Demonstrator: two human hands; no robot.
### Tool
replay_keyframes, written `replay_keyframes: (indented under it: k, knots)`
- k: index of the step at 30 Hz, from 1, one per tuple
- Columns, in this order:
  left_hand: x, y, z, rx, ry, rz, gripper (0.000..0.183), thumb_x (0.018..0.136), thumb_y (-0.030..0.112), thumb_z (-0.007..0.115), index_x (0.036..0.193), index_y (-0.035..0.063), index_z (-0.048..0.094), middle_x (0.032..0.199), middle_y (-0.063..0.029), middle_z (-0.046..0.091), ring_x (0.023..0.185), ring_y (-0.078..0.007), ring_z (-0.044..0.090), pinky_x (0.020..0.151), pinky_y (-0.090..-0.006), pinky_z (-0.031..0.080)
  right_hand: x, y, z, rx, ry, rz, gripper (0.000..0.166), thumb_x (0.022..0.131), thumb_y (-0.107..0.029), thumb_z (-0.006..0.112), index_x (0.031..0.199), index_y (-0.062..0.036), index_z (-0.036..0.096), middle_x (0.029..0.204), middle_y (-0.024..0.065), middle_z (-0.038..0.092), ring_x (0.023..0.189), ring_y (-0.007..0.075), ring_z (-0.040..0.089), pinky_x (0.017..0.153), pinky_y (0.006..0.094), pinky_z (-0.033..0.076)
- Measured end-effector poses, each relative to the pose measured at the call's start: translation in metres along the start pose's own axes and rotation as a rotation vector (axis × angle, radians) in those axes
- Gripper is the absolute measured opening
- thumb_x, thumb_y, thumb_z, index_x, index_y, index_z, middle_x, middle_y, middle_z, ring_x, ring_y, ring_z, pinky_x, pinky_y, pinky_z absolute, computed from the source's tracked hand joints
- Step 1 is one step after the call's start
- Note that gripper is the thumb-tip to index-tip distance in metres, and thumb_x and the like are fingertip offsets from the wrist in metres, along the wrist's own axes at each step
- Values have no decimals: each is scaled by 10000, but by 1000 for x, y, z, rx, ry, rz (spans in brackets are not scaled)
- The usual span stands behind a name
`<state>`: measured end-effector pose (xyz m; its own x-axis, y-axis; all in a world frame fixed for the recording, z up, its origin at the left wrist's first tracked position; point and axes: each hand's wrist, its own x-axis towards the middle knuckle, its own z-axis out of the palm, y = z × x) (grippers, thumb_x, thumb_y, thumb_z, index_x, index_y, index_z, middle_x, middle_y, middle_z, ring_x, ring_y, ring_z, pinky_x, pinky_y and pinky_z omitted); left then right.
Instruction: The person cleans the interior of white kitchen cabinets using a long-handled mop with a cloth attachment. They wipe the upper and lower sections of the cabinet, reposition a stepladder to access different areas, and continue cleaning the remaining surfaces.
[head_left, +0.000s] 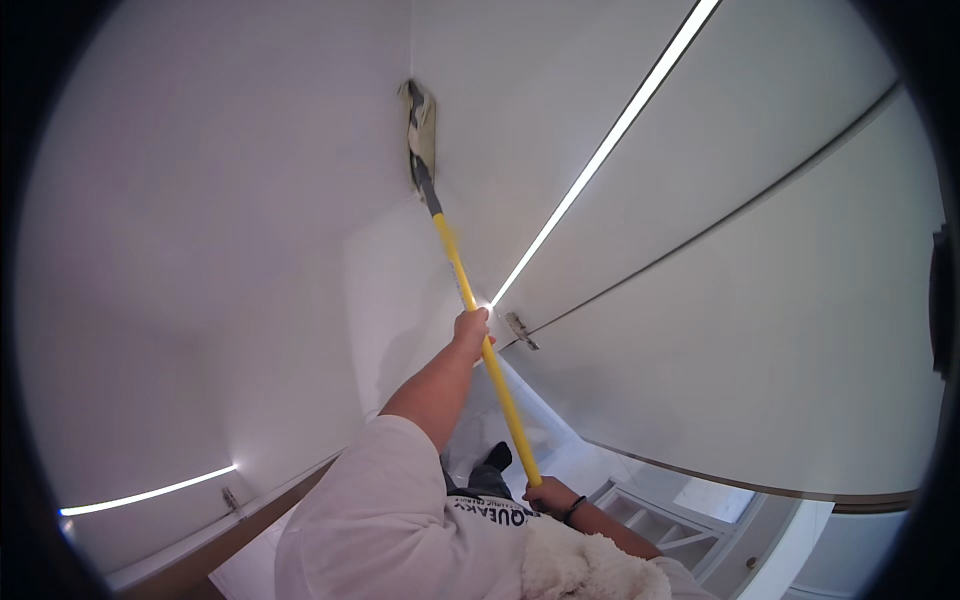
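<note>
A yellow pole (501, 390) runs slantwise up the middle of the view. My left hand (471, 334) is wrapped around its middle, arm stretched out. Lower down, my right hand (551, 497), with a dark bracelet at the wrist, grips the pole's near end. At the far end, past a grey joint, is a flat mop head (420, 139) covered by a beige cloth pad. The pad lies along the corner where two pale panels meet and appears to touch them. Part of the mop head's grey frame shows through folds in the cloth.
A lit LED strip (600, 154) crosses the right panel; another strip (150, 491) glows at lower left. A metal hinge (521, 331) sits beside a large pale door (750, 337). A divided drawer (660, 525) is at lower right. A fluffy cream cloth (592, 570) hangs against my body.
</note>
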<state>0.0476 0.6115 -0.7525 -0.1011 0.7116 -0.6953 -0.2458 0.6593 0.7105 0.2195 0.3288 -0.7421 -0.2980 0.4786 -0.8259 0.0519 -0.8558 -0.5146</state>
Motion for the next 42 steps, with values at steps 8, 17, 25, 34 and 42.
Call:
replay_keyframes:
  k: [8, 17, 25, 34, 42]
  knots:
    - [23, -1, -8, -73, 26, 26, 351, 741, 206, 531, 1020, 24, 420, 711, -80, 447, 503, -176, 462, 435, -322, 462, -23, -36, 12, -142, 89, 47, 167, 643, -132, 572, 703, -7, 479, 506, 66, 474, 375, 160, 462, 350, 283, 383]
    - [35, -39, 13, -200, -98, -16, 322, 803, 190, 523, 1004, 83, 296, 661, -79, 434, 436, -155, 453, 362, -299, 412, -67, 2, -9, -439, 222, 125, 144, 643, -145, 562, 687, -22, 503, 530, 56, 496, 427, 137, 486, 393, 274, 398]
    - [-75, -178, 40, -6, -319, -313, 426, 800, 129, 503, 1075, 116, 178, 730, -91, 426, 521, -191, 489, 440, -324, 456, -90, 285, -97, -644, 313, 212, 239, 658, -209, 576, 804, -21, 568, 612, 90, 564, 529, 168, 552, 499, 298, 441]
    - [-166, -167, 76, -158, -422, 76, 439, 763, 53, 484, 1106, 110, 216, 779, -100, 411, 574, -195, 483, 487, -329, 457, -103, 278, -113, -490, 503, 105, 270, 641, -245, 591, 806, -31, 595, 622, 97, 587, 581, 198, 586, 551, 309, 461]
    - [-266, -73, 80, -276, -763, 299, 412, 784, 103, 476, 1126, 110, 245, 754, -65, 419, 626, -178, 453, 593, -349, 422, -126, 223, -83, -603, 1015, -365, 205, 599, -162, 566, 733, -8, 556, 645, 185, 565, 620, 341, 563, 593, 387, 453]
